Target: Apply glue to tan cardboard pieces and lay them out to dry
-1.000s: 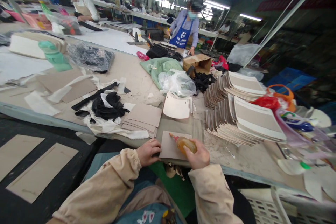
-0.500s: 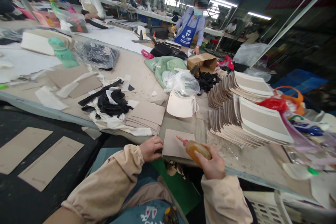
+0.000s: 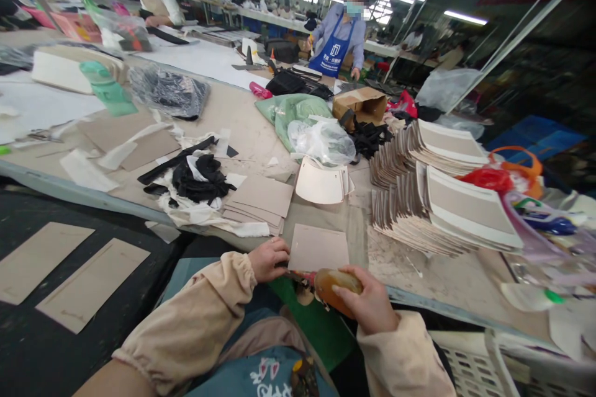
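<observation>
Right grip [image 3: 374, 303] clamped on bottle [image 3: 338, 288], left grip [image 3: 270, 259] unclear, card [image 3: 319, 246] ahead, panel stacks [image 3: 470, 208] rightward

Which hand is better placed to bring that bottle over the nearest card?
Probably the right hand: it grips the bottle, close to the near edge of the card. The left hand, by the card's left edge, has no bottle.

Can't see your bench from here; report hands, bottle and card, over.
Right hand gripping bottle. Left hand at left edge of card, grip unclear. Card flat on table. Stacks to its right, apart from it.
</observation>
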Motion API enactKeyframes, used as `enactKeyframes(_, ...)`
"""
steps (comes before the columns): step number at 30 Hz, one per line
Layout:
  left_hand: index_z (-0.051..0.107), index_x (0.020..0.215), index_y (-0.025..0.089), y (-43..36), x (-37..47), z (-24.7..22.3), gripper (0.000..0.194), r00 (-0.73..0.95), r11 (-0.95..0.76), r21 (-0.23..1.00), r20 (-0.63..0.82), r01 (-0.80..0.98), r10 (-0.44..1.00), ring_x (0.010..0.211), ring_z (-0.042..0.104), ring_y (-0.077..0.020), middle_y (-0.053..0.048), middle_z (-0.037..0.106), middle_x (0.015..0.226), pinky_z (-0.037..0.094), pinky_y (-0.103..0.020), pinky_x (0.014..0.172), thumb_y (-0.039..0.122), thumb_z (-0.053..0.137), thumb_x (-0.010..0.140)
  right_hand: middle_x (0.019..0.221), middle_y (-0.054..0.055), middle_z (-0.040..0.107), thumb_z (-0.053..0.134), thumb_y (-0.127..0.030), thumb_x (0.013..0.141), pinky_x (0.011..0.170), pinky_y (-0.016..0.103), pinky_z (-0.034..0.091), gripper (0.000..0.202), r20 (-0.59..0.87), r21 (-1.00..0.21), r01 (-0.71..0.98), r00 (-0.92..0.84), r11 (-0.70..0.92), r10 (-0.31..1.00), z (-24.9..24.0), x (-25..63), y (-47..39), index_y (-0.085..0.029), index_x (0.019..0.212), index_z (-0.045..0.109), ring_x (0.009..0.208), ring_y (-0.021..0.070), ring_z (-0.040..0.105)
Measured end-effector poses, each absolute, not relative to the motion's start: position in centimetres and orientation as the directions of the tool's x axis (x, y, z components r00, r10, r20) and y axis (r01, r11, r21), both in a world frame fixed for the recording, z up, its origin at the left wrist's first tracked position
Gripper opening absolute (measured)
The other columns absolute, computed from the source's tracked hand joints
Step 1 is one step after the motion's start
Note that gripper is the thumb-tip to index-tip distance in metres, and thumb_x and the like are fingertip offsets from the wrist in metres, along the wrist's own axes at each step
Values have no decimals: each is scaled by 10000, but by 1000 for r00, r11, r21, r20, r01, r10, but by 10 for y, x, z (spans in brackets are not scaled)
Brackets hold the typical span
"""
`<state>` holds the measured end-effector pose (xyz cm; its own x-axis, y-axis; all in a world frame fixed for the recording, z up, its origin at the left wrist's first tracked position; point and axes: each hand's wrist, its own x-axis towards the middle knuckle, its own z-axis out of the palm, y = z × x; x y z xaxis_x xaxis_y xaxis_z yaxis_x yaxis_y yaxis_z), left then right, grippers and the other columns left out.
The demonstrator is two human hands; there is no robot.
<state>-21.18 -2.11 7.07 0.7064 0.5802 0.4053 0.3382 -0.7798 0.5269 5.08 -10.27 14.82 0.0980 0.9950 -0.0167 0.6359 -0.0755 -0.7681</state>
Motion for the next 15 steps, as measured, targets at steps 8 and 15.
enactKeyframes(8, 595, 933, 162, -22, -212, 71, 197, 717, -778, 520, 384, 353, 582, 889, 512, -206, -93, 600, 932, 436, -369, 822, 258, 616, 762, 795, 56, 682, 681, -442, 605, 685, 363, 530, 412, -47, -809, 522, 402, -271, 914, 170, 102, -106, -174, 915, 636, 718, 244, 636)
enactKeyframes(15, 607, 982, 174, -24, -210, 69, 220, 726, -786, 476, 363, 394, 584, 916, 504, -210, -87, 586, 947, 438, -378, 834, 234, 596, 771, 790, 49, 675, 602, -460, 620, 686, 366, 512, 395, 69, -671, 676, 466, -305, 882, 167, 120, -96, -194, 908, 644, 707, 236, 628)
